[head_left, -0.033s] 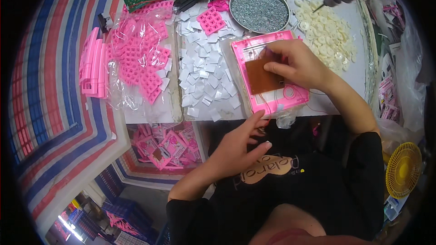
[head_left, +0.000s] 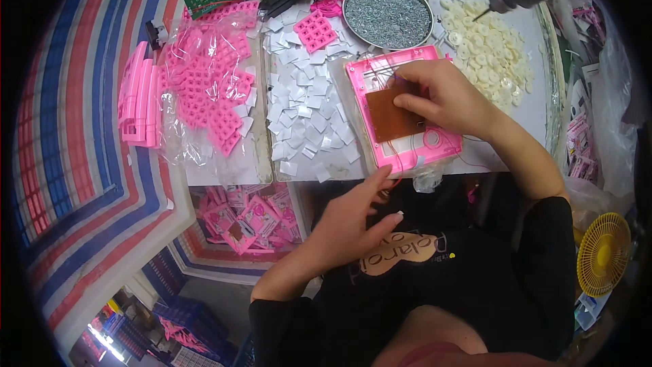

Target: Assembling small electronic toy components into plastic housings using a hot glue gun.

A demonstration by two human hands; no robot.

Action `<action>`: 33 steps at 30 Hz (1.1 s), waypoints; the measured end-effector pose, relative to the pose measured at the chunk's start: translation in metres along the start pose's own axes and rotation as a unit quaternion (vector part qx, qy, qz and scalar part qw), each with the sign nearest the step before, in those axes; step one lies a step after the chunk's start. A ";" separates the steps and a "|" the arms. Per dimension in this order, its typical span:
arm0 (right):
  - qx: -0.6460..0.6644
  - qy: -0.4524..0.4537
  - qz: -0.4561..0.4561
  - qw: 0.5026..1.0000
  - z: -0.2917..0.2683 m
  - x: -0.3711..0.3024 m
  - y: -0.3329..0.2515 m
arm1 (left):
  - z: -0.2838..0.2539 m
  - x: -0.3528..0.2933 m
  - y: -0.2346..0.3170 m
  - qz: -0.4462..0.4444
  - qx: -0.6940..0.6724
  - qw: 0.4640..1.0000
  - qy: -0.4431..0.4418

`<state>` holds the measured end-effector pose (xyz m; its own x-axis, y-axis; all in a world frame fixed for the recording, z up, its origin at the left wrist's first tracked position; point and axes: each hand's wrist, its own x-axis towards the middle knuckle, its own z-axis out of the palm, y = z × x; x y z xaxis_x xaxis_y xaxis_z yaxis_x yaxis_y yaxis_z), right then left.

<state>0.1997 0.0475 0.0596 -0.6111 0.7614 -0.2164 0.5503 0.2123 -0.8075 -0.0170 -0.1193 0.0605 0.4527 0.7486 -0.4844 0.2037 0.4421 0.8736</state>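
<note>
Curls the right hand (head_left: 448, 98) over the brown board (head_left: 392, 119), with thumb on its face; cannot tell whether gripping or merely touching. Has the board inside the pink casing (head_left: 449, 147), right of the white squares (head_left: 316, 114). Holds the left hand (head_left: 346, 224) loosely open at the casing's near edge. Shows small metal pieces (head_left: 388, 15) beyond, cream discs (head_left: 492, 54) far right.
</note>
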 end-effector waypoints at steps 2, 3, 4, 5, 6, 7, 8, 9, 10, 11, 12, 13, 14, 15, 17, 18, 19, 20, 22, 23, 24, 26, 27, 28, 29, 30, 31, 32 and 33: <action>-0.100 0.013 -0.031 0.994 0.001 0.001 -0.003 | -0.010 -0.005 0.018 -0.004 0.177 0.982 0.070; -0.122 0.019 -0.048 0.991 0.002 0.003 -0.003 | -0.015 -0.004 0.026 -0.008 0.234 0.966 0.109; -0.143 0.025 -0.064 0.987 0.003 0.004 -0.003 | -0.018 0.000 0.030 -0.012 0.290 0.946 0.146; -0.155 0.046 -0.075 0.984 0.005 0.005 -0.004 | -0.022 0.011 0.027 0.098 0.334 0.922 0.172; -0.164 0.065 -0.088 0.980 0.008 0.006 -0.007 | -0.027 0.024 0.021 0.204 0.374 0.883 0.197; -0.175 0.085 -0.101 0.976 0.010 0.006 -0.008 | -0.029 0.032 0.018 0.308 0.409 0.831 0.220; -0.173 0.078 -0.097 0.977 0.011 0.006 -0.006 | -0.029 0.033 0.019 0.282 0.416 0.843 0.193; -0.172 0.071 -0.090 0.978 0.012 0.005 -0.002 | -0.030 0.037 0.018 0.300 0.429 0.829 0.196; -0.170 0.065 -0.083 0.980 0.012 0.005 0.000 | -0.030 0.044 0.016 0.318 0.442 0.815 0.199; -0.212 0.106 -0.094 0.967 0.014 0.005 -0.003 | -0.030 0.048 0.013 0.336 0.455 0.800 0.202; -0.253 0.147 -0.103 0.951 0.018 0.003 -0.010 | -0.029 0.050 0.010 0.328 0.487 0.788 0.187; -0.294 0.187 -0.111 0.931 0.020 0.000 -0.015 | -0.028 0.051 0.006 0.320 0.519 0.774 0.173; -0.309 0.221 -0.130 0.916 0.018 -0.004 -0.019 | -0.028 0.051 0.004 0.311 0.550 0.759 0.158; -0.326 0.253 -0.150 0.898 0.014 -0.007 -0.024 | -0.027 0.052 0.004 0.308 0.556 0.756 0.155; -0.347 0.188 -0.179 0.901 0.013 -0.020 -0.021 | -0.027 0.051 0.004 0.301 0.568 0.751 0.150; -0.349 0.086 -0.189 0.914 0.018 -0.032 -0.008 | -0.027 0.051 0.005 0.296 0.571 0.751 0.152; -0.360 0.060 -0.184 0.913 0.024 -0.040 -0.007 | -0.027 0.052 0.007 0.291 0.574 0.751 0.149; -0.370 0.031 -0.182 0.911 0.031 -0.046 -0.006 | -0.026 0.053 0.008 0.287 0.578 0.750 0.145; -0.362 0.007 -0.168 0.917 0.038 -0.053 -0.013 | -0.024 0.052 0.013 0.280 0.585 0.749 0.136; -0.365 0.005 -0.174 0.915 0.037 -0.052 -0.014 | -0.024 0.052 0.016 0.276 0.588 0.749 0.132; -0.366 0.004 -0.179 0.913 0.036 -0.051 -0.015 | -0.024 0.052 0.023 0.263 0.590 0.756 0.111; -0.387 0.005 -0.203 0.899 0.032 -0.047 -0.013 | -0.028 0.055 0.045 0.236 0.592 0.768 0.066; -0.402 0.005 -0.207 0.892 0.030 -0.047 -0.011 | -0.037 0.063 0.058 0.219 0.545 0.808 0.047; -0.419 0.008 -0.208 0.884 0.027 -0.049 -0.011 | -0.054 0.077 0.076 0.203 0.496 0.844 0.023; -0.424 0.007 -0.211 0.881 0.027 -0.048 -0.012 | -0.066 0.095 0.087 0.178 0.447 0.877 0.007; -0.426 0.013 -0.209 0.880 0.028 -0.049 -0.016 | -0.076 0.122 0.096 0.267 0.460 0.842 0.090; -0.427 0.018 -0.208 0.880 0.031 -0.049 -0.018 | -0.087 0.154 0.104 0.349 0.464 0.795 0.173; -0.421 0.027 -0.207 0.883 0.036 -0.049 -0.019 | -0.093 0.180 0.110 0.372 0.490 0.763 0.197; -0.423 0.031 -0.207 0.881 0.038 -0.049 -0.022 | -0.094 0.206 0.115 0.398 0.513 0.729 0.219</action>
<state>0.1960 -0.0176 0.0667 -0.8421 0.5368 0.0519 0.5298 0.8415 -0.1058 0.0179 0.1319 0.0565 0.5071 0.7518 0.4215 0.6714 -0.6512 0.3539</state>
